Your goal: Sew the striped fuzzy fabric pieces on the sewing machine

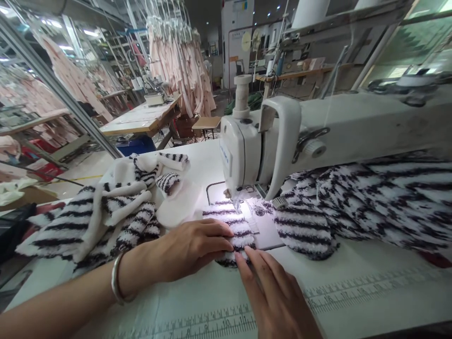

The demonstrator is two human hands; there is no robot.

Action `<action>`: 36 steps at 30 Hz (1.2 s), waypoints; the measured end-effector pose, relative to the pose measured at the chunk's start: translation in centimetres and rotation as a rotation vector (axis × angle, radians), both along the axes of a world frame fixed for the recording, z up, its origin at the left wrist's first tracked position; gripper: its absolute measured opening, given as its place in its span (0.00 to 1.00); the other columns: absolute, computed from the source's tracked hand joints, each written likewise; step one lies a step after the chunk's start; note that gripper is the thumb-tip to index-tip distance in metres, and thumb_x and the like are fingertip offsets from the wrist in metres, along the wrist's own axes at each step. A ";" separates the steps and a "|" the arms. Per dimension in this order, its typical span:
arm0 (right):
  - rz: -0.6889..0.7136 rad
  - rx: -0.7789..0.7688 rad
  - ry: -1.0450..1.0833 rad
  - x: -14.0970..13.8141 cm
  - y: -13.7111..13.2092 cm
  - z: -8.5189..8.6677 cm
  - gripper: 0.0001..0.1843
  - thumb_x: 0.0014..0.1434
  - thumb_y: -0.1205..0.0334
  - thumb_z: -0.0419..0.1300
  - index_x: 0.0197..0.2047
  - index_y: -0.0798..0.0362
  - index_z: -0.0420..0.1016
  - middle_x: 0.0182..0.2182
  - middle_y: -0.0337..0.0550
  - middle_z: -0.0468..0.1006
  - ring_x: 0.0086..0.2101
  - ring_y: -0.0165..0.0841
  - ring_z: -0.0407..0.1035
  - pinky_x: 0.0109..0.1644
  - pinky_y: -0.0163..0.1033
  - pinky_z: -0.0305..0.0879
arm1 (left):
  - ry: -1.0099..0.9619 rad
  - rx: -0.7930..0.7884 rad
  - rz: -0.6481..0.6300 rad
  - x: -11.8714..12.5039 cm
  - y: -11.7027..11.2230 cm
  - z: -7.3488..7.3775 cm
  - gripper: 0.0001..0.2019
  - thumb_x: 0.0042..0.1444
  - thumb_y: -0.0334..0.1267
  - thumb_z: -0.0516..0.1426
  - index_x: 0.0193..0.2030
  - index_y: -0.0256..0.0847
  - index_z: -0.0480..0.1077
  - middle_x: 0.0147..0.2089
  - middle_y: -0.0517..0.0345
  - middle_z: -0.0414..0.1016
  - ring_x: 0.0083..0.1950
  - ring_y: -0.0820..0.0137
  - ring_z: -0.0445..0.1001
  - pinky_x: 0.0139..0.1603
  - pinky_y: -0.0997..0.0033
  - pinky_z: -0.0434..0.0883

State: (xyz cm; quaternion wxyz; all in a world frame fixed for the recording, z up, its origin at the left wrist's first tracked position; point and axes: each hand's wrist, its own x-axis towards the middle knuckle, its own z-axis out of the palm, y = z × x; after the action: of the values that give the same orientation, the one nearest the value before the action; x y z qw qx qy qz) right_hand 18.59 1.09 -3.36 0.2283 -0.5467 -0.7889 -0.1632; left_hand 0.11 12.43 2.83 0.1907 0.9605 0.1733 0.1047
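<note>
Both grips lie flat on our striped piece (231, 230), left hand (190, 247) pressing its near-left edge and right hand (275, 292) fingertips pinning its near end on the tabletop (353, 282), just short of the needle (236, 203), so fingers creeping forward could get stitched, we judge.

The striped piece (231, 226) was seen to be fuzzy cloth (nubbly pile), the machine (243, 150) glossy plastic or enamel, the table (353, 282) smooth and matt.
</note>
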 end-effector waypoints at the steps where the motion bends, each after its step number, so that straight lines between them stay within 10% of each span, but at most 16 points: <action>1: 0.000 0.002 0.009 0.0 0.3 -0.1 0.25 0.59 0.77 0.42 0.52 0.55 0.73 0.50 0.47 0.75 0.51 0.39 0.66 0.45 0.41 0.63 | -0.006 -0.004 0.007 0.0 0.2 0.0 0.11 0.65 0.32 0.50 0.48 0.36 0.71 0.53 0.48 0.72 0.55 0.66 0.70 0.57 0.66 0.70; 16: 0.056 -0.030 0.128 0.8 4.6 0.2 0.32 0.51 0.81 0.40 0.53 0.52 0.71 0.53 0.42 0.72 0.54 0.37 0.61 0.50 0.44 0.60 | -0.057 0.057 0.128 -0.2 2.2 -0.7 0.12 0.66 0.30 0.47 0.49 0.37 0.70 0.53 0.46 0.72 0.55 0.65 0.71 0.56 0.62 0.70; 24: 0.168 -0.164 0.115 3.6 7.3 2.9 0.34 0.48 0.83 0.43 0.52 0.49 0.73 0.37 0.45 0.73 0.38 0.33 0.67 0.39 0.39 0.69 | 0.027 0.137 0.268 0.8 1.4 -1.0 0.11 0.66 0.33 0.47 0.48 0.39 0.69 0.42 0.51 0.70 0.43 0.68 0.69 0.42 0.66 0.72; 36: 0.017 -0.077 0.074 0.3 3.7 0.0 0.30 0.54 0.80 0.43 0.56 0.54 0.68 0.51 0.39 0.73 0.51 0.38 0.62 0.46 0.46 0.61 | -0.010 -0.005 0.187 0.3 2.0 -0.3 0.12 0.65 0.28 0.45 0.48 0.36 0.67 0.43 0.49 0.72 0.45 0.67 0.70 0.47 0.66 0.70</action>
State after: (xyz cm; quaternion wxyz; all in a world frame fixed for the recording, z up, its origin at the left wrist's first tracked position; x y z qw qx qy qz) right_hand 18.85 4.79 -3.39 0.2374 -0.5538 -0.7904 -0.1105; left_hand 0.41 14.44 2.50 0.1834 0.9392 0.2614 0.1261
